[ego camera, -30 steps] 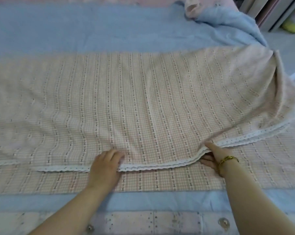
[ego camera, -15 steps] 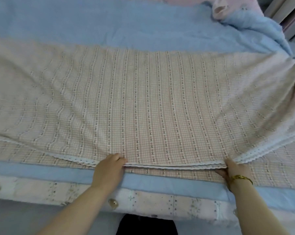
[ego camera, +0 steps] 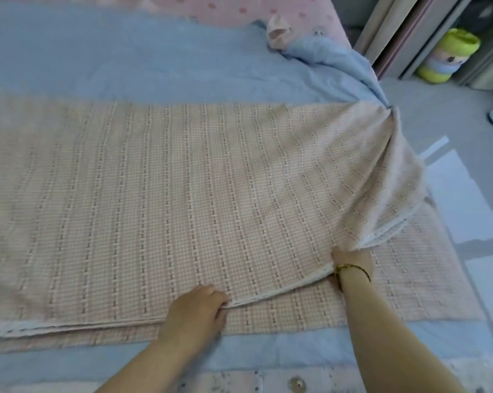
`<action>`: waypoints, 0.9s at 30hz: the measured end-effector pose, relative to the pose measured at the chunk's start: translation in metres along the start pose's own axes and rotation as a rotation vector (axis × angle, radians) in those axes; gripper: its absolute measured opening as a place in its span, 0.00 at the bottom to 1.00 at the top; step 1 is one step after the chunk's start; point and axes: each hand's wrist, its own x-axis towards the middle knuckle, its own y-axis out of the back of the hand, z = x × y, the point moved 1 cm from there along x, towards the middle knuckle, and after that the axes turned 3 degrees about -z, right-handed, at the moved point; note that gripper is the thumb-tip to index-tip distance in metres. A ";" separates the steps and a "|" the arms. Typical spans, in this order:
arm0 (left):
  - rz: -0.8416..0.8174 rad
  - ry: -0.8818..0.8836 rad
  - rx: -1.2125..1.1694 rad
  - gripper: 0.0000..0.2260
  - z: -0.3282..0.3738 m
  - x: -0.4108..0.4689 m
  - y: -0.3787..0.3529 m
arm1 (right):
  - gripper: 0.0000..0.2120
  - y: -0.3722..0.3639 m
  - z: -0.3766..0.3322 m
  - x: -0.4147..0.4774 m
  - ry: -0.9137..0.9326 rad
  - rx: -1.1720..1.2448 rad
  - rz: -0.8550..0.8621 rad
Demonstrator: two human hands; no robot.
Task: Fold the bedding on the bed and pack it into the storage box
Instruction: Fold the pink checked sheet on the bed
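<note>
Fingers (ego camera: pixel 221 302) of the left hand (ego camera: pixel 195 310) are curled together and pinch the lace edge (ego camera: pixel 268 294) of the checked sheet (ego camera: pixel 182 194). Beside it, the right hand (ego camera: pixel 351 258) reaches under the same edge where the cloth lifts. Its fingers are hidden, so I cannot tell whether they grip. A gold bracelet (ego camera: pixel 350 269) sits on that wrist.

The step looks like squaring the first fold. The upper lace edge should be drawn toward the near side until it lies along the lower one, with both hands low and pulling evenly so no slack bunches between them. The right end needs care, since it is gathered and droops off the corner of the bed (ego camera: pixel 239 378).

The sheet lies doubled on the blue quilt (ego camera: pixel 126 66), its long axis running left to right across the bed, with the lace edge facing the person. No storage box is in view.
</note>
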 end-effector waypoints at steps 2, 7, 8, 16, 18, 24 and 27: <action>-0.003 0.003 -0.017 0.15 0.034 0.029 -0.016 | 0.12 0.021 -0.005 0.036 0.002 0.048 -0.058; 0.009 0.061 -0.014 0.15 0.139 0.109 -0.054 | 0.06 0.067 -0.018 0.116 -0.079 0.349 -0.261; 0.021 0.082 -0.012 0.14 0.164 0.127 -0.059 | 0.13 0.080 -0.018 0.142 -0.103 0.379 -0.287; 0.033 0.100 0.036 0.16 0.235 0.223 -0.084 | 0.46 0.126 -0.068 0.277 -0.210 0.646 -0.458; 0.031 0.079 0.067 0.13 0.242 0.227 -0.090 | 0.37 0.140 -0.077 0.279 -0.194 0.593 -0.449; 0.123 -0.032 -0.039 0.16 0.253 0.232 -0.055 | 0.04 0.223 -0.054 0.232 0.184 0.604 -0.024; 0.057 -0.117 -0.032 0.15 0.256 0.224 -0.058 | 0.03 0.232 -0.010 0.220 -0.076 0.601 -0.111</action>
